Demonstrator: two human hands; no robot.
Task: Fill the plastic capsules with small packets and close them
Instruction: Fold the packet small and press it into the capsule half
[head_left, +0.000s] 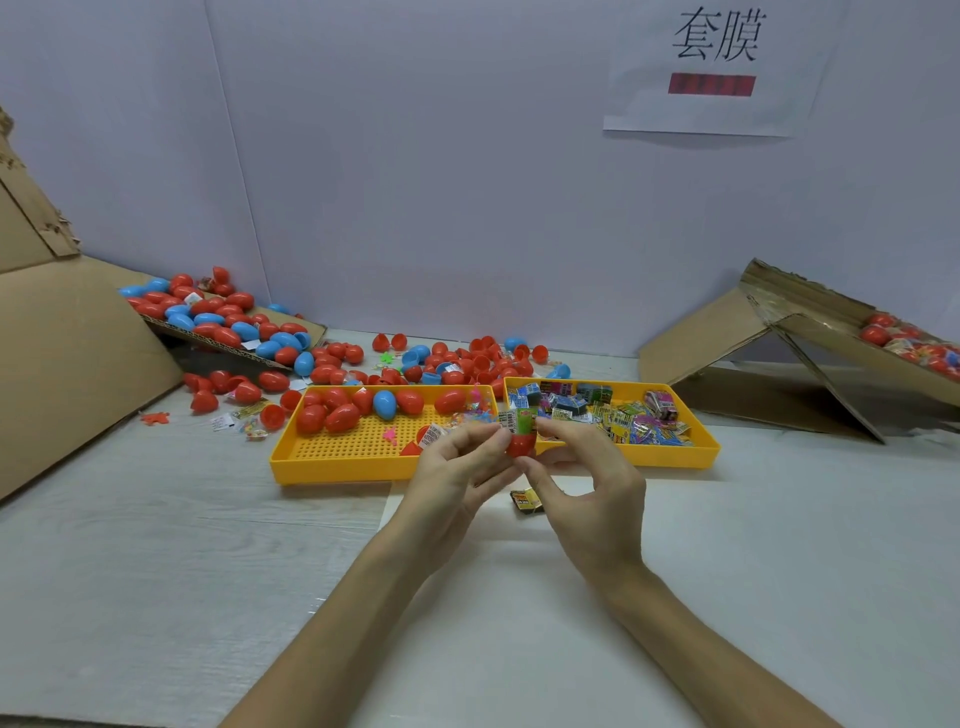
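The person is holding the work up just in front of the packet tray (649, 457), over its near-left corner. Both hands are meeting there on one red capsule half (521, 446). The left hand (457, 467) is coming in from the left and pinching the half with its fingertips. The right hand (587, 483) is coming in from the right, its thumb propping the half from below and its forefinger bearing on the packet (521, 422).

The half is sitting open end up, with its long axis running roughly upright. The green-and-white packet is standing along that same axis, and most of it is still poking out above the rim. So the coming move looks like a push straight down along the axis. The right forefinger is nearest to the packet's top and looks best placed for it, while the left hand is steadying the shell.

No matching cap is showing in either hand. The nearest red halves are lying in the capsule tray (332, 470), just left of the packet tray, which puts them on the left hand's side. A stray packet (525, 501) is lying on the table in front of the packet tray, beneath the hands.
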